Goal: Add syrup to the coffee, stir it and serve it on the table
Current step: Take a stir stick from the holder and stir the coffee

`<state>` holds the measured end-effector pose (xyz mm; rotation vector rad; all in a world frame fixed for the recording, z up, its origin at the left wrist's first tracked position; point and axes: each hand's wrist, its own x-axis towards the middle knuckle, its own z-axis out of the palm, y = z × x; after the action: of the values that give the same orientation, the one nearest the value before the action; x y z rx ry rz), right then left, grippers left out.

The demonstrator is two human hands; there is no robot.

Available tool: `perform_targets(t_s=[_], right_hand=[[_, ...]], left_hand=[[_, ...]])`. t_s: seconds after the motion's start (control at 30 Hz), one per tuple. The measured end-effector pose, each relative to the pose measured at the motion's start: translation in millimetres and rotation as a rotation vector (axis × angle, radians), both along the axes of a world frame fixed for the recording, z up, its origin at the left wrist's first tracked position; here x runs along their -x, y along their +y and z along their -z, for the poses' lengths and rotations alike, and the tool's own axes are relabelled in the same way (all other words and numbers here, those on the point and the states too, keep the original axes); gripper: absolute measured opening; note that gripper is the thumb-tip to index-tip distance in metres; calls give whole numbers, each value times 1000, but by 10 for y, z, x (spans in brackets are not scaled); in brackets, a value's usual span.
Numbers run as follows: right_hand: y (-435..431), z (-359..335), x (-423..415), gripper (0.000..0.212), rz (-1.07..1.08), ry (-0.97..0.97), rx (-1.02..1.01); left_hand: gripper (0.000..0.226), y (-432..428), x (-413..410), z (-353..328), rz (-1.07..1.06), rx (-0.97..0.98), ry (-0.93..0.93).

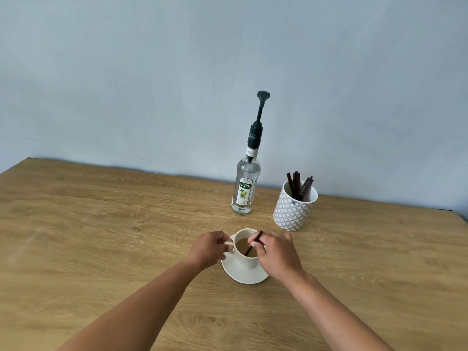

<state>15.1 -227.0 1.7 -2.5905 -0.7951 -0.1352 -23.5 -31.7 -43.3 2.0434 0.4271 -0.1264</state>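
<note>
White cup (245,259) of coffee on saucer (244,276) | left hand (209,249) pinching handle | right hand (274,252) gripping dark stirrer (253,243), stirring | serving left

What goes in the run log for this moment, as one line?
phase: stirring | left hand: grip on white ceramic cup handle | right hand: dark brown stir stick in coffee | saucer on wooden table
</note>
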Motion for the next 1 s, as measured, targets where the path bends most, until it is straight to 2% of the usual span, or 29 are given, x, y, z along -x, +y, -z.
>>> perform_targets(t_s=[0.27,0.57,0.77,1.0], right_hand=[[-2,-55,-39,18,54,-22,64],[75,-51,-30,18,28,37,17],[0,-75,-45,16,74,-51,70],[4,-33,12,13,39,41,-56]], left_hand=[[7,6,-8,-24,9,2,4],[8,17,-12,-32,25,0,7],[8,8,-18,-39,12,25,17],[7,3,-4,-40,4,22,11]])
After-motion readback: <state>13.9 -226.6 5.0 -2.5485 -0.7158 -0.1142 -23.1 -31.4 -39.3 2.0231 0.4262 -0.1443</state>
